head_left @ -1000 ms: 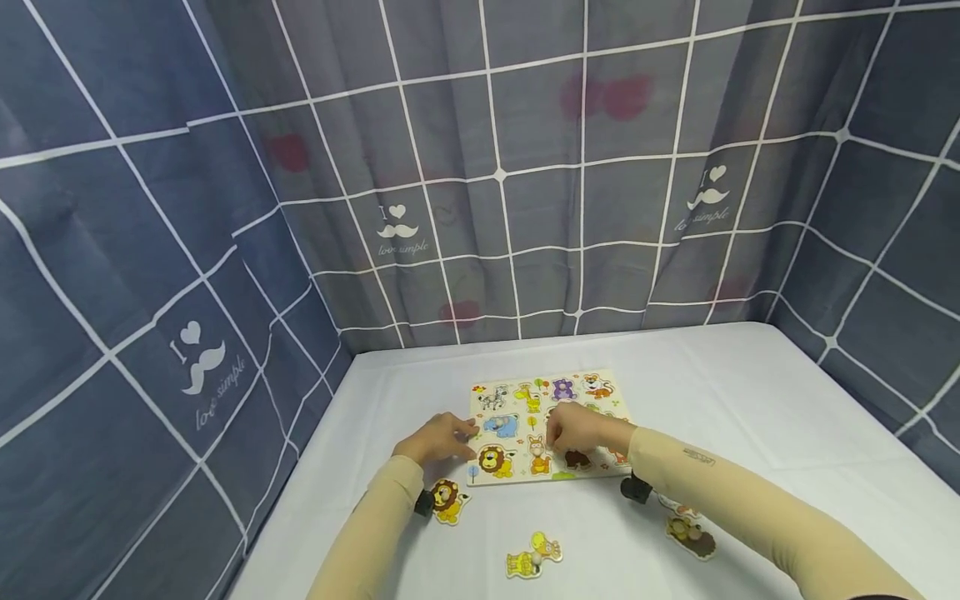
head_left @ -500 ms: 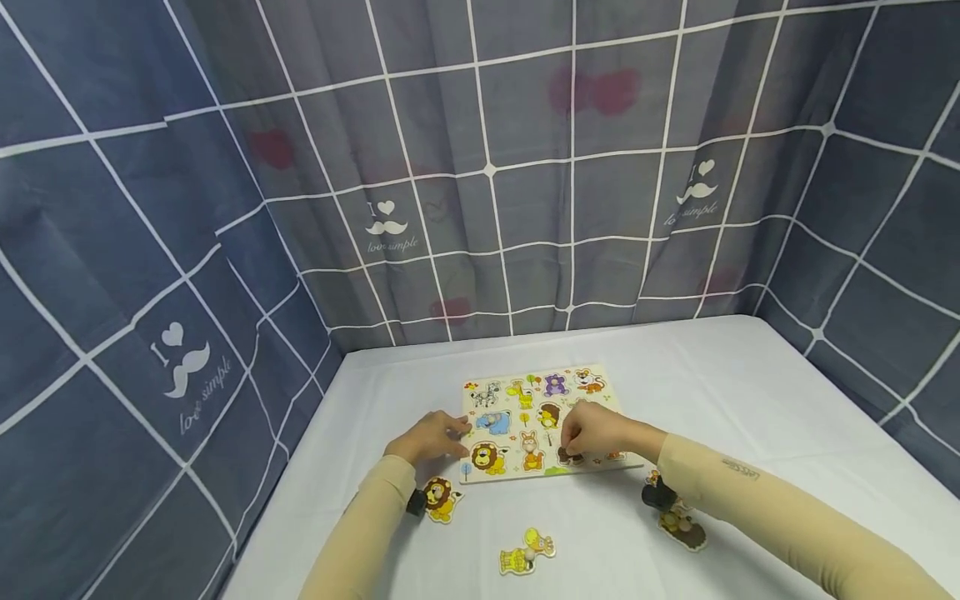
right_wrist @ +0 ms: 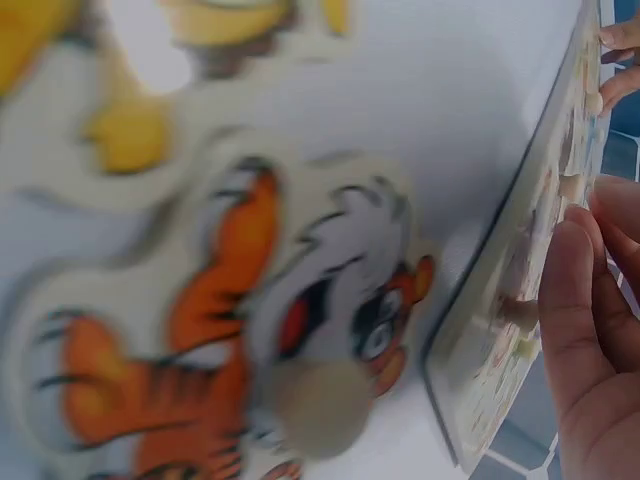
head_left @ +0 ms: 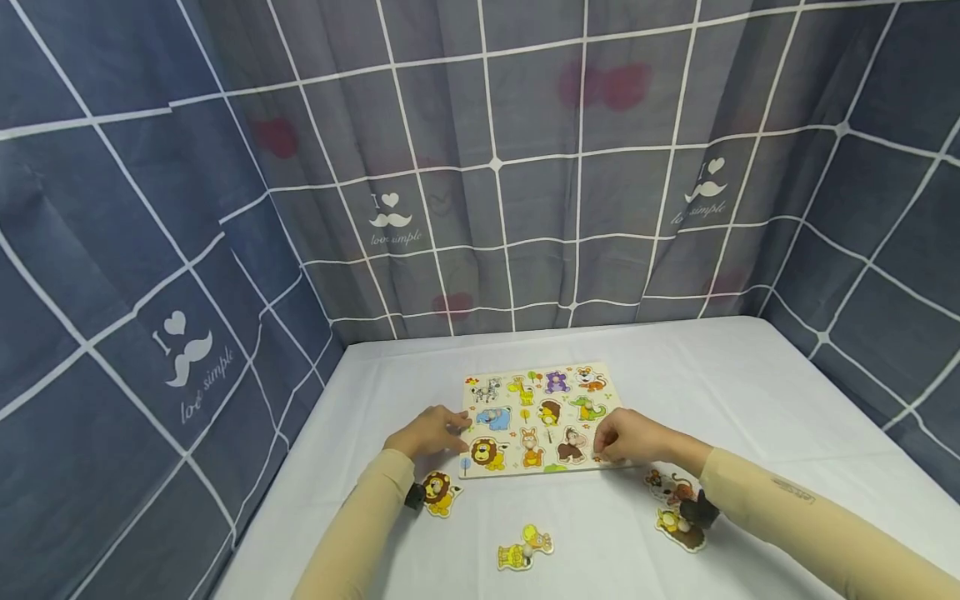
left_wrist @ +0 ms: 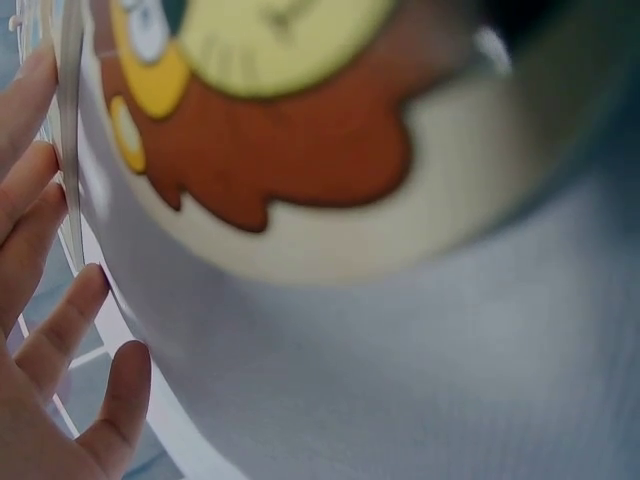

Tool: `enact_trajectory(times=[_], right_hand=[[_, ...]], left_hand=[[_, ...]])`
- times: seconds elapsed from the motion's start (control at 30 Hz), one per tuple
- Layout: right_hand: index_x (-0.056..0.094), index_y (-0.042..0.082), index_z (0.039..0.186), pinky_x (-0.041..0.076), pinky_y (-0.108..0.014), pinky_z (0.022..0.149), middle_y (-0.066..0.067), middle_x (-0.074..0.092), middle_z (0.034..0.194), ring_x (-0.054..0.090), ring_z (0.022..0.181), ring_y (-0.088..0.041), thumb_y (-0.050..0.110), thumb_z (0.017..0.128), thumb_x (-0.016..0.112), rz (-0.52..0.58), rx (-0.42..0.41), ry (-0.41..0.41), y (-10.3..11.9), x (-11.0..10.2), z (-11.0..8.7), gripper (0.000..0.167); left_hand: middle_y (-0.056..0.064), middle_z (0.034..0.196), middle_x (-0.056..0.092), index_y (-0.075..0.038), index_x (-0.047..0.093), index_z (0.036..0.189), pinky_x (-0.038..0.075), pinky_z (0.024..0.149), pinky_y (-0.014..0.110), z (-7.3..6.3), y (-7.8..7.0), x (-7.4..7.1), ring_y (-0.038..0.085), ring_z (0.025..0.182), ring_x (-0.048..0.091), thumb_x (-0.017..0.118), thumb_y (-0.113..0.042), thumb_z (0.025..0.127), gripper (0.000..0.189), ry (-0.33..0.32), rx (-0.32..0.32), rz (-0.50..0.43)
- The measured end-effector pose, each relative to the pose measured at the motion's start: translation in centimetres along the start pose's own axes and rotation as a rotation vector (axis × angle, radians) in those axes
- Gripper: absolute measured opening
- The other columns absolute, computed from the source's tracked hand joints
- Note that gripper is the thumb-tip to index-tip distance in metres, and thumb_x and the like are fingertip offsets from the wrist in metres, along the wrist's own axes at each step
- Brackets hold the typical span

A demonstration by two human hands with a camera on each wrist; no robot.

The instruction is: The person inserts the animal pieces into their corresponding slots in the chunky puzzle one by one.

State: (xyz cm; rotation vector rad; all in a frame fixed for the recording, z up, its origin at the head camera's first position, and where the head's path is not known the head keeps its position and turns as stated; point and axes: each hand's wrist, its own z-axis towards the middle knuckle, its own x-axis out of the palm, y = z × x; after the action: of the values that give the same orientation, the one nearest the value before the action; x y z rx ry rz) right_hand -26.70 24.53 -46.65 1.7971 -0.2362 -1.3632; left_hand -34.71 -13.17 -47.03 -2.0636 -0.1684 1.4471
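Observation:
A wooden animal puzzle board (head_left: 547,467) lies on the white table, with pictures including a lion (head_left: 487,454), a kangaroo (head_left: 532,448) and a gorilla (head_left: 572,446). At its left edge my left hand (head_left: 431,432) rests with spread, relaxed fingers; in the left wrist view the fingertips (left_wrist: 92,280) meet the board's edge. Over the lower right corner, my right hand (head_left: 633,437) has thumb and fingers drawn together low to the board. Beige knobs (right_wrist: 518,312) stand beside the thumb (right_wrist: 568,270) in the right wrist view. What lies between or under those fingertips is hidden.
Loose knobbed pieces lie on the near tabletop: a lion (head_left: 439,493) by the left wrist, a giraffe (head_left: 525,548) at front centre, a tiger (head_left: 662,485) and a hedgehog (head_left: 681,531) near the right wrist. A grid-patterned curtain (head_left: 540,200) surrounds the table.
My right hand has moved rightward across the board's lower row, from beside the kangaroo past the gorilla to the lower right corner, uncovering the gorilla and crocodile. My left hand stays at the left edge.

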Motion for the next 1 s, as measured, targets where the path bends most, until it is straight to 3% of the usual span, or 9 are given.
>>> enact_trajectory(times=[0.3,0.53,0.77,1.0], right_hand=[[0.072,0.009,0.085,0.053,-0.020,0.058,0.002,0.067,0.079,0.057,0.068,-0.005,-0.004,0.082,0.069,-0.003,0.014,0.062,-0.7,-1.2,-2.0,0.014],[0.072,0.006,0.085,0.050,-0.019,0.058,0.003,0.065,0.078,0.056,0.068,-0.003,-0.006,0.078,0.070,0.037,0.004,0.128,-1.9,-1.6,-3.8,0.014],[0.071,0.007,0.085,0.049,-0.019,0.057,0.002,0.066,0.079,0.054,0.067,-0.004,-0.008,0.074,0.072,0.033,0.025,0.118,-2.4,-2.0,-5.4,0.019],[0.072,0.008,0.085,0.048,-0.018,0.055,0.000,0.067,0.077,0.055,0.066,-0.004,-0.011,0.071,0.071,0.050,0.039,0.168,-2.6,-2.5,-5.9,0.024]], left_hand=[[-0.003,0.150,0.053,-0.015,0.068,0.129,0.029,0.122,0.054,0.3,0.0,-0.6,0.034,0.145,0.040,0.083,-0.025,0.080,0.053,0.000,0.000,-0.012],[-0.004,0.150,0.052,-0.016,0.068,0.130,0.030,0.122,0.053,0.4,0.1,0.0,0.034,0.144,0.042,0.084,-0.026,0.080,0.053,0.018,-0.007,0.000],[-0.003,0.150,0.053,-0.014,0.068,0.129,0.029,0.122,0.054,0.4,0.1,0.3,0.034,0.145,0.041,0.084,-0.025,0.079,0.054,0.021,0.003,-0.001],[-0.003,0.150,0.053,-0.014,0.069,0.128,0.029,0.122,0.054,0.3,0.0,0.0,0.034,0.145,0.040,0.085,-0.024,0.078,0.053,0.012,-0.004,0.005]])
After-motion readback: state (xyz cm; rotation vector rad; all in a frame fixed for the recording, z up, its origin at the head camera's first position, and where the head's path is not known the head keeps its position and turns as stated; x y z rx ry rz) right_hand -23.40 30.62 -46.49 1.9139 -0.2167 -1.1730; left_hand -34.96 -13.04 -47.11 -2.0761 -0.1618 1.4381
